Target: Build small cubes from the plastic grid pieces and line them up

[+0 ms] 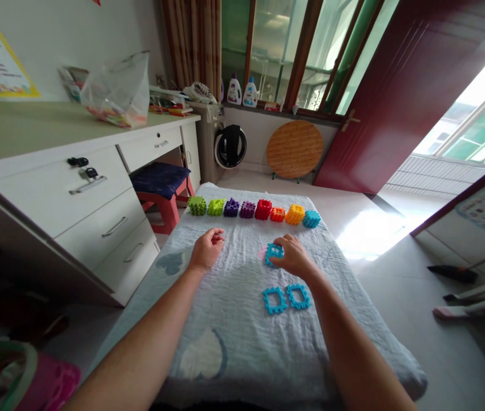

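Observation:
My right hand grips a blue notched square block piece at its right side, thumb at the near edge and fingers at the far edge. Whether that is one piece or a small stack I cannot tell. My left hand is held over the cloth to the left, fingers loosely curled and nothing in them. Nearer to me lie two flat blue square frames, a left frame and a right frame, side by side with notched edges.
Across the far end of the cloth-covered table runs a row of stacked notched blocks: green, purple, red, orange, yellow and blue. A white desk stands at left, with a stool beyond.

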`<state>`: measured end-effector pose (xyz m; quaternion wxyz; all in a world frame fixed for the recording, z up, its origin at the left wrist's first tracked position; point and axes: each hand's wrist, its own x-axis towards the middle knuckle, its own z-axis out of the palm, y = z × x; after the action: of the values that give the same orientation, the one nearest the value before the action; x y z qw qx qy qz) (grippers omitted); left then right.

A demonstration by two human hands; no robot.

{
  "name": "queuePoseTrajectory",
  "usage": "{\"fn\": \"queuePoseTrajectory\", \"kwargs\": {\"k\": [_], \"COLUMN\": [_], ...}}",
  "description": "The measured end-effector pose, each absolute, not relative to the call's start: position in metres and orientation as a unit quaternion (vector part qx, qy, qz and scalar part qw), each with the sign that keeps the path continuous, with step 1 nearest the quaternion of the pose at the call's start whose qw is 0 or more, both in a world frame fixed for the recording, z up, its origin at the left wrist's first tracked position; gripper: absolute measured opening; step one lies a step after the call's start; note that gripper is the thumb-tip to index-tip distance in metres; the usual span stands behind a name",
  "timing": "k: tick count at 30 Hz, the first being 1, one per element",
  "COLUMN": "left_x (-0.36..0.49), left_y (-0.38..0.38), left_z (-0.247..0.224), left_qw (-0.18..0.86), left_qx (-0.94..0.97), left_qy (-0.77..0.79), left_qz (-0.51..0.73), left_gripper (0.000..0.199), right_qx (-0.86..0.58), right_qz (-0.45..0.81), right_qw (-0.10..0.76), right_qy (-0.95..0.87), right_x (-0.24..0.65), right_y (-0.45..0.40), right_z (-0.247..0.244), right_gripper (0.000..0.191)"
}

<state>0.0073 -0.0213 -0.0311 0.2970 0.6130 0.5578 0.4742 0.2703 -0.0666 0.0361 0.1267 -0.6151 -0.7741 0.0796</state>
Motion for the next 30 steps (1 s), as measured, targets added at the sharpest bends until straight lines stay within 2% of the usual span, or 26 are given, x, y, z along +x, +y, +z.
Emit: {"fn": "queuePoseTrajectory", "kwargs": {"k": [3, 11, 16, 21, 30], "left_x": [0.007, 0.008, 0.008, 0.008, 0.008], "left_y": [-0.022, -0.022, -0.022, -0.022, -0.023], "left_z": [-0.031, -0.031, -0.031, -0.030, -0.029], "left_qw": [0.300, 0.294, 0.298, 0.295, 0.297], "left_qx": [0.610, 0.613, 0.614, 0.616, 0.616], "left_qy": [0.558, 0.559, 0.556, 0.560, 0.558], "left_qz": [0.475, 0.475, 0.474, 0.470, 0.471], "left_gripper": [0.030, 0.030, 0.030, 0.030, 0.030], "right_qx": [-0.620, -0.615, -0.596, -0.504, -0.508], "right_qz": [0.089, 0.118, 0.128, 0.184, 0.151], "right_qw": [0.093, 0.094, 0.098, 0.119, 0.012], "right_qy": [-0.773, -0.774, -0.786, -0.835, -0.848], "right_x": [0.282, 0.277, 0.270, 0.271, 0.265], "right_y": [-0.062, -0.066, -0.074, -0.109, -0.150], "right_z": [0.022, 0.011, 0.024, 0.051, 0.039], "right_gripper": [0.039, 0.048, 0.045, 0.044, 0.054]}}
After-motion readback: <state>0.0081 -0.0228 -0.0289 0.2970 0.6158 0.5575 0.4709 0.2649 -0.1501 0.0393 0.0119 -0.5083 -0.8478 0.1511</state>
